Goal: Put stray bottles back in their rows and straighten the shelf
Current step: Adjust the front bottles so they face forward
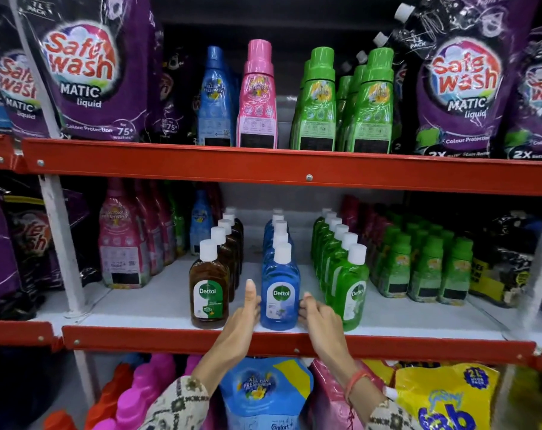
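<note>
On the middle shelf (158,305) stand three front-to-back rows of Dettol bottles with white caps: brown (209,293), blue (280,290) and green (348,290). My left hand (243,318) touches the left side of the front blue bottle, thumb pointing up. My right hand (317,315) presses its curled fingers against the same bottle's right side. The blue bottle stands upright at the shelf's front edge, clasped between both hands.
Pink fabric-conditioner bottles (120,240) stand left of the Dettol rows, small green bottles (424,262) to the right. The upper shelf holds blue, pink and green bottles (317,100) between purple Safewash pouches (86,63). Red shelf rails (294,172) cross the front. Below are pouches and coloured bottles.
</note>
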